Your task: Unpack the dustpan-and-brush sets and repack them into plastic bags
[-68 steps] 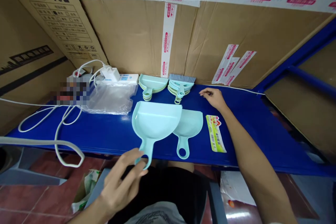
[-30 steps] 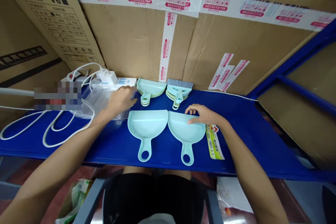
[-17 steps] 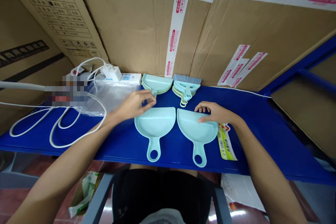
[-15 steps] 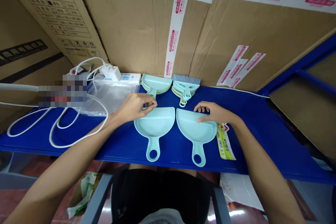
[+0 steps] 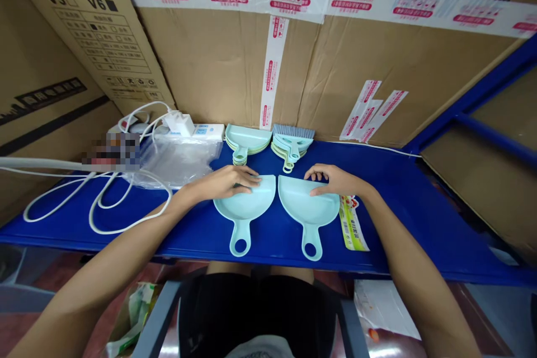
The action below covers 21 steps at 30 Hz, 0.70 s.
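Note:
Two pale-green dustpans lie side by side on the blue table, handles toward me. On the back edge of the left dustpan (image 5: pixel 247 207) rests my left hand (image 5: pixel 230 183), its fingers apart and reaching over the rim. My right hand (image 5: pixel 334 180) is at the back edge of the right dustpan (image 5: pixel 309 207), thumb over the pan and fingers behind the rim, with a gap between them. Behind them are a stack of dustpans (image 5: pixel 248 137) and a stack of small brushes (image 5: pixel 292 140). A yellow-green packaged card (image 5: pixel 353 226) lies beside the right dustpan.
Clear plastic bags (image 5: pixel 178 159), a white power strip (image 5: pixel 210 132) and looping white cables (image 5: pixel 94 215) occupy the table's left side. Tall cardboard (image 5: pixel 226 67) stands along the back. A blue metal frame (image 5: pixel 474 89) rises at the right.
My left hand has moved from a pinch above the left dustpan's back corner to lying over its edge with fingers spread. The camera view has shifted slightly; my right hand stays at the right dustpan.

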Tool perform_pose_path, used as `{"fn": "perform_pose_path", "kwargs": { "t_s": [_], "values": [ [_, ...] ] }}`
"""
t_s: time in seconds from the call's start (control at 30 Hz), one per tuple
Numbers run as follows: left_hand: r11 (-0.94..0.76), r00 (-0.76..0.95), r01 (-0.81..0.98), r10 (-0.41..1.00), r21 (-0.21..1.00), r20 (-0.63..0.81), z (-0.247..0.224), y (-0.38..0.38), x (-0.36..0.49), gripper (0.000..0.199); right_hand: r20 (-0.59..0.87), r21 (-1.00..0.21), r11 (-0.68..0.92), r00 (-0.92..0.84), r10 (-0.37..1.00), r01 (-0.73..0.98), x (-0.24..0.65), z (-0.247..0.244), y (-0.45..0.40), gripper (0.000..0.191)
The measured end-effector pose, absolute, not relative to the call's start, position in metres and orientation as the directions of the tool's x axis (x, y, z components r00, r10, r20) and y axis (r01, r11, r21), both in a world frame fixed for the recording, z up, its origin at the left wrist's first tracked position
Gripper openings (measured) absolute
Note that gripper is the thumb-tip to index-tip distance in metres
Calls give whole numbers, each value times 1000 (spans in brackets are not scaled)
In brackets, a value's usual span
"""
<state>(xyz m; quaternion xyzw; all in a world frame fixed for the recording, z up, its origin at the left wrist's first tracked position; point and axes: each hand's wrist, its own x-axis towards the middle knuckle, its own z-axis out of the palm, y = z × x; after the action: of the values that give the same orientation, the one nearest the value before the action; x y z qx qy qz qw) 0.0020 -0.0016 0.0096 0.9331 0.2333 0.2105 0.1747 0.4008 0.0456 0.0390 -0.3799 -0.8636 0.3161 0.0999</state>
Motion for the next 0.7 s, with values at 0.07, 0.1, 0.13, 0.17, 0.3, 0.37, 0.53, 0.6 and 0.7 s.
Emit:
{"fn": "perform_pose_path", "kwargs": {
  "t_s": [0.07,0.1,0.13,0.17,0.3,0.37,0.53,0.6,0.7],
  "values": [
    [-820,795,352,516,451,318,13,-3,3,29,-67,-623,517,-699,712,587,400,40,45,64],
    [-817,794,349,518,459,318,15,-4,3,28,-66,-624,521,-703,708,583,400,41,44,64],
    [-817,797,346,516,462,315,16,-5,3,27,-64,-624,525,-708,703,578,400,41,44,65],
    [-818,800,344,513,461,311,17,-6,3,27,-62,-623,532,-714,698,574,400,42,44,65],
    [-830,809,344,500,440,310,19,-7,4,27,-73,-610,554,-736,673,567,402,41,44,69],
    [-836,810,353,498,421,311,18,-7,5,28,-81,-607,567,-754,652,557,403,40,44,69],
    [-839,807,351,497,417,320,18,-6,7,27,-70,-599,590,-770,634,541,404,40,43,70],
    [-836,805,355,501,418,319,19,-7,8,26,-70,-600,585,-765,640,545,403,42,42,70],
    [-834,803,366,508,412,313,21,-9,8,27,-83,-596,575,-754,651,561,402,44,41,70]
  ]
}}
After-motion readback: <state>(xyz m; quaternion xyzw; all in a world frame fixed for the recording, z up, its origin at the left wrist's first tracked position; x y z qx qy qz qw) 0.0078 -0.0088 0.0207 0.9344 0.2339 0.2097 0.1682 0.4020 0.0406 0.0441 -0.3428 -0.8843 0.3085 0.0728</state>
